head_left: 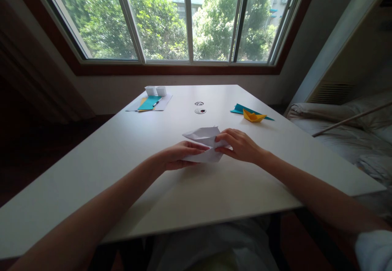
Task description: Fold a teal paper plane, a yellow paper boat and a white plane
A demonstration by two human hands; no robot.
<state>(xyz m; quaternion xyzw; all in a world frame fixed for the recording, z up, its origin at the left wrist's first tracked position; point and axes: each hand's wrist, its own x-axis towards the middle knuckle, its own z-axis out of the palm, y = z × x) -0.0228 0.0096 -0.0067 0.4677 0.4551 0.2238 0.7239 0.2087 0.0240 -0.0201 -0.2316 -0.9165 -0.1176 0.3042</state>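
Note:
Between my hands, just above the near half of the table, is a folded piece of white paper (203, 134) with layers that stand apart. My left hand (183, 153) holds its lower left side, the fingers reaching in between the layers. On the right end, my right hand (237, 145) pinches the paper between thumb and fingers. Parts of the folds are hidden behind the fingers. Farther off to the right sit a yellow paper boat (254, 116) and, just behind it, a blue paper plane (245, 109).
The white table (107, 169) ends close to my body. At its far left are two small white containers (155, 91), blue and yellow sheets (149, 103), white paper and a pen (157, 101). Two round dark-and-white pieces (200, 110) lie mid-table. A couch (324, 119) is on the right.

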